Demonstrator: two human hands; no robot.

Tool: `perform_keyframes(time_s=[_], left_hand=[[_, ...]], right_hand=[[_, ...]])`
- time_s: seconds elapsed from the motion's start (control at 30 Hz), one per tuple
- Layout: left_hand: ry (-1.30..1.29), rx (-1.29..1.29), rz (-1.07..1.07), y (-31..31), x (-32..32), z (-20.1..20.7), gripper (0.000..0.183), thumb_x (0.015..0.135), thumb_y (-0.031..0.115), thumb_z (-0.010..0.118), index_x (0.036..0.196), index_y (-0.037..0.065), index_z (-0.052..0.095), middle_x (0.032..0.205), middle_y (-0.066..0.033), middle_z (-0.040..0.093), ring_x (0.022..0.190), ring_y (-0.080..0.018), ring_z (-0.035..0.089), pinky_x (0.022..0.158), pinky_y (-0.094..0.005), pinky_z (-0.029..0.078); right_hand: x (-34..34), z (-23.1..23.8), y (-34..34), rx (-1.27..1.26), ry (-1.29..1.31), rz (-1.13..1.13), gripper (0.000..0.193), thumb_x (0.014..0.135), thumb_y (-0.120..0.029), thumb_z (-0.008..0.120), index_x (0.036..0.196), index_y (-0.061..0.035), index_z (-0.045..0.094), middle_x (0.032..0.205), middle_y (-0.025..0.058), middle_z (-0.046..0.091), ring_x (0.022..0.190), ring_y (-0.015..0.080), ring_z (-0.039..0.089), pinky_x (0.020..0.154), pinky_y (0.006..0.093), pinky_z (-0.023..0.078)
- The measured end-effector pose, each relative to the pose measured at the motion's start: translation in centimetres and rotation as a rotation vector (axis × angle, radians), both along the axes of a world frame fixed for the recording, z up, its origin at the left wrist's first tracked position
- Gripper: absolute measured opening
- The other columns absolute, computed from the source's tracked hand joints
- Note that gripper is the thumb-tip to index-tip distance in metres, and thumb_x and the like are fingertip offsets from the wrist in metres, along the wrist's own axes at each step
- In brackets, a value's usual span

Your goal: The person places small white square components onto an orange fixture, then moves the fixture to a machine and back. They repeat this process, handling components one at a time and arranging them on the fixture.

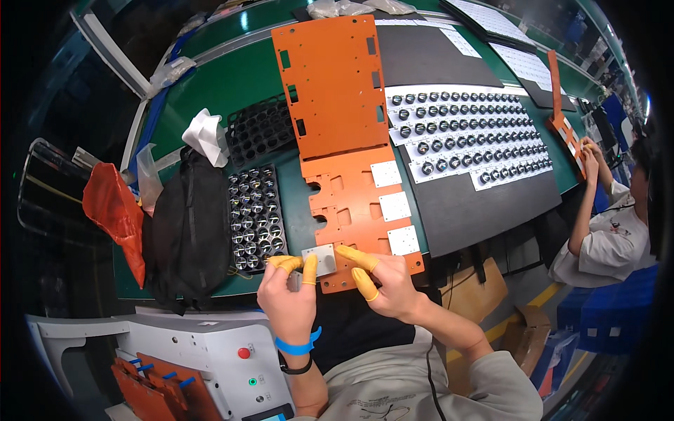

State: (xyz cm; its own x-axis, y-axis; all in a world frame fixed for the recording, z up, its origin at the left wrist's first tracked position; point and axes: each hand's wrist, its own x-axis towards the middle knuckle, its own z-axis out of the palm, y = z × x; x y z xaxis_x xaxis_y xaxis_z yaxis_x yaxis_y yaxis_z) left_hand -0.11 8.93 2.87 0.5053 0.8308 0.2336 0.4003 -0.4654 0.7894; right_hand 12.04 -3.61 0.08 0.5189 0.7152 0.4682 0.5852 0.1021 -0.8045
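My left hand [289,295], with yellow finger cots and a blue wrist strap, pinches a small square grey metal plate [321,260] between thumb and fingers. The plate is over the near left corner of an orange hinged fixture [351,200], whose lid [330,91] stands open at the far side. My right hand [390,284], also in yellow finger cots, is just right of the plate. Its index finger points at the plate's edge, its fingers are apart and nothing shows in them. Three white square plates, one of them [394,207] in the middle, sit along the fixture's right side.
Left of the fixture stands a black tray [256,217] of round black parts, with another black tray [260,126] behind. White sheets [467,133] with rows of black round parts lie right on a black board [484,217]. A black bag [186,224] is left; a co-worker [604,224] sits right.
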Motion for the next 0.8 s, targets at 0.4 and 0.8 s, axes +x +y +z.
perform_keyframes(time_s=[0.4, 0.8], left_hand=[[0.275, -0.029, -0.013, -1.0, 1.2, -0.8, 0.023, 0.085, 0.023, 0.074, 0.086, 0.0, 0.07, 0.087, -0.0127, 0.064, 0.072, -0.0354, 0.063, 0.063, -0.0442, 0.048], [0.12, -0.102, -0.005, -1.9, 0.0, -1.4, 0.026, 0.083, 0.016, 0.077, 0.099, -0.002, 0.07, 0.089, -0.0169, 0.064, 0.077, -0.0367, 0.064, 0.069, -0.0441, 0.049]], right_hand=[[-0.2, -0.2, 0.1, 0.028, -0.006, 0.0, 0.029, 0.088, 0.003, 0.066, 0.117, 0.0024, 0.07, 0.071, 0.0122, 0.065, 0.049, 0.0154, 0.05, 0.047, 0.0289, 0.039], [-0.9, 0.9, 1.1, -0.05, -0.009, 0.011, 0.029, 0.086, 0.0, 0.069, 0.115, 0.0015, 0.07, 0.066, 0.0113, 0.063, 0.053, 0.0229, 0.059, 0.05, 0.0332, 0.046]])
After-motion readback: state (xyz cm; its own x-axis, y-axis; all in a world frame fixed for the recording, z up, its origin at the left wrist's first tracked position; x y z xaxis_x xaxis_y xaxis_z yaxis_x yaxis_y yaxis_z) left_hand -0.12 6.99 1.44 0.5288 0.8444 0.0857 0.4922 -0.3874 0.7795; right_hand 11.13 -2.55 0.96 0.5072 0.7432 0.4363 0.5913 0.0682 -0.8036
